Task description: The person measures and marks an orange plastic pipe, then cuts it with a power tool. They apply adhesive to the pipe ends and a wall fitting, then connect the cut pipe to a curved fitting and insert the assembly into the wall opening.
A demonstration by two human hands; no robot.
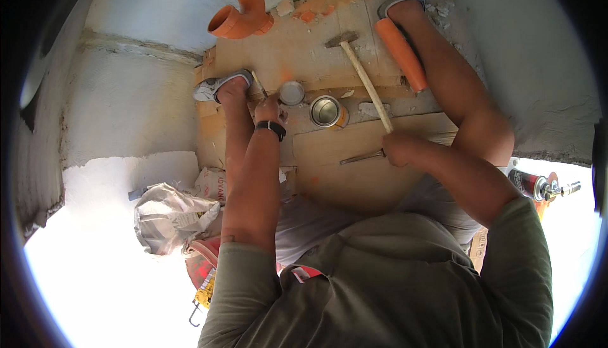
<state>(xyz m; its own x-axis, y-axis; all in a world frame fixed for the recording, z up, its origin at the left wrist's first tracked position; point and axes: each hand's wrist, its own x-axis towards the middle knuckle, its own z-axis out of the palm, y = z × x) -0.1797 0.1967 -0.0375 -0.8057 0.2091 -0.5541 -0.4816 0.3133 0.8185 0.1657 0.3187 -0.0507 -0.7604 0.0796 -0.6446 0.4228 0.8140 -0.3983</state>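
My left hand (269,110), with a black wristband below it, is closed around a thin pale-handled tool (258,83); its working end is hidden. Beside that hand lies a round grey lid (292,93). Just right of the lid stands a small open metal can (326,112) with a shiny inside and a yellowish side. My right hand (400,150) is closed on a slim dark metal tool (361,157) that points left. A hammer (366,82) lies ahead of this hand, its wooden handle ending right by the knuckles.
Cardboard (304,53) covers the floor. An orange curved pipe (240,6) stands at the far wall, and an orange straight pipe (401,55) rests along my right leg. A crumpled sack (171,218) sits at left. A canister with a torch head (544,186) is at right.
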